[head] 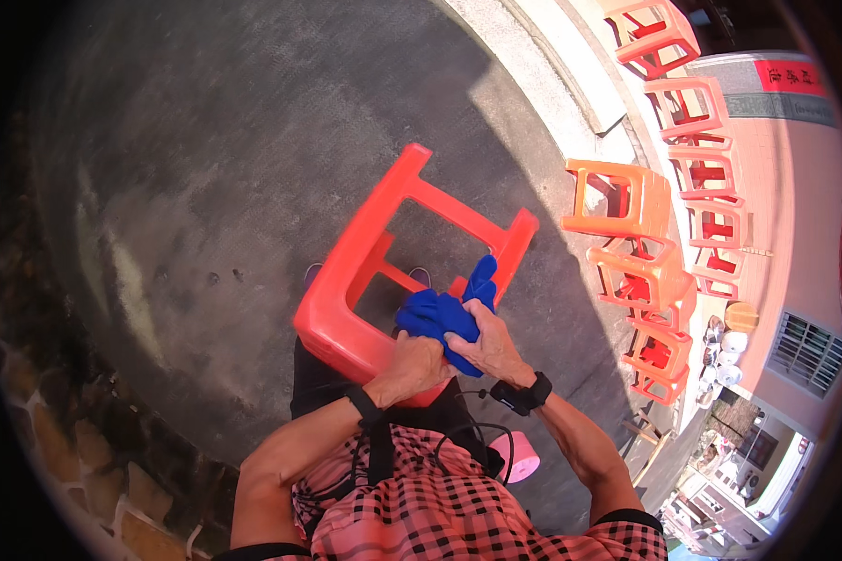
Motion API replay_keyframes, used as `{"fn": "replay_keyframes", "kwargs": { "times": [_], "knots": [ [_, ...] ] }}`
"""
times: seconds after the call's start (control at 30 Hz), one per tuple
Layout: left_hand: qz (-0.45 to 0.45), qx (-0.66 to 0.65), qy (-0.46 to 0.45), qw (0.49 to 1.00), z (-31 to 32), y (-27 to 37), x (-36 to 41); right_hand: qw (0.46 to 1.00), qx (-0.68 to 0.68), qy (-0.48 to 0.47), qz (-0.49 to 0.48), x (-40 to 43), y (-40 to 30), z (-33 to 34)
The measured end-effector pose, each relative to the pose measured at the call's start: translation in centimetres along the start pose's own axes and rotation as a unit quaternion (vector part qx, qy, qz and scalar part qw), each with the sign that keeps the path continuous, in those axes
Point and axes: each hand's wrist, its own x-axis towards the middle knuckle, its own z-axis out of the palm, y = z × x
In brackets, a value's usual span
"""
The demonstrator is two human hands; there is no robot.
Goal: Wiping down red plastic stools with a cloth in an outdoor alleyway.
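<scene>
A red plastic stool [361, 238] is tilted in front of my legs, its legs pointing away from me. A bunched blue cloth [435, 315] is held over the stool's open side, near one leg. My left hand [414, 361] grips the near end of this cloth, above the stool's edge. Close beside it on the right, my right hand [488, 340] clutches the cloth too, with the thumb pressed on top. One fold of cloth sticks up past the right knuckles against the stool leg. The fingers under the cloth are hidden.
Orange stools [649, 203] stand to the right, with a row of red stools [719, 105] behind them along a wall [779, 224]. A pink cylindrical object [518, 456] is by my right side. Irregular stonework [144, 494] borders the concrete ground [217, 161] at lower left.
</scene>
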Motion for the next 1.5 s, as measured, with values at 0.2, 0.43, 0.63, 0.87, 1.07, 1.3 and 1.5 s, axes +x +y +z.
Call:
{"fn": "replay_keyframes", "kwargs": {
  "times": [0.2, 0.43, 0.63, 0.87, 1.07, 1.3, 1.5],
  "knots": [
    [0.017, 0.048, -0.031, 0.998, 1.1, 3.7, -0.1, 0.958, -0.178, 0.225, -0.001, 1.0, 9.3, -6.1],
    [0.082, 0.079, -0.077, 0.99, 3.2, 5.5, 0.3, 0.945, 0.012, 0.325, -0.027, 10.6, 3.8, -12.7],
    [0.127, 0.172, -0.191, 0.958, 4.0, 9.1, 1.0, 0.945, -0.231, 0.219, 0.071, 17.2, 2.2, -9.7],
    [0.138, 0.204, -0.122, 0.961, 5.0, 6.5, 1.6, 0.99, 0.029, -0.057, -0.127, 7.6, -7.8, 0.3],
    [0.154, 0.117, -0.072, 0.978, 5.1, 4.7, 3.1, 1.0, -0.017, 0.017, 0.005, 6.8, -2.3, -0.2],
    [0.088, 0.181, -0.173, 0.964, 3.1, 8.8, 3.0, 0.688, 0.677, -0.002, 0.261, 9.2, 1.7, -5.4],
    [0.212, 0.181, 0.033, 0.96, 5.5, 8.1, 1.5, 0.699, 0.698, 0.042, 0.15, 6.8, -0.6, -4.3]
  ]
}}
